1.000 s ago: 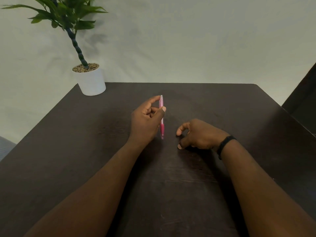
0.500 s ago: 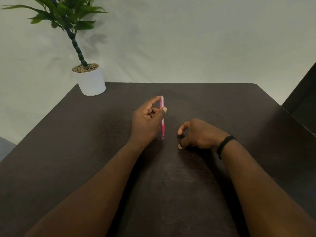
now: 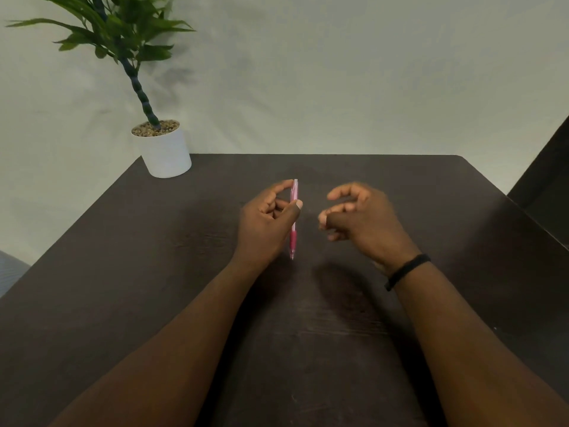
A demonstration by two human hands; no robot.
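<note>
The pink pen (image 3: 293, 237) sits just left of the middle of the frame and runs almost straight up and down in the picture. Its pale, clear barrel is at the top, its darker pink grip is lower down, and its fine tip is at the bottom end. Whether the tip touches the tabletop cannot be told.

The left hand (image 3: 266, 224) grasps the pen from the left. The thumb lies across the barrel about halfway along, and the curled forefinger meets the pen near its top end. The other fingers are folded in toward the palm.

Near the pen on its right, and apart from it, is the right hand (image 3: 361, 217). It is a little blurred. Its fingers are loosely curled toward the pen and have nothing in them, and a soft shadow lies on the wood below it. A black wristband (image 3: 406, 271) circles that wrist. Both bare forearms come in from the bottom edge.

All of this is over a dark brown wooden table (image 3: 308, 349) that fills the lower half of the frame. In the table's upper left corner stands a white pot (image 3: 166, 154) topped with pebbles. It holds a leafy green plant (image 3: 120, 29) on a ringed stem that leans toward the upper left. A plain pale wall (image 3: 354, 72) fills the top of the frame.
</note>
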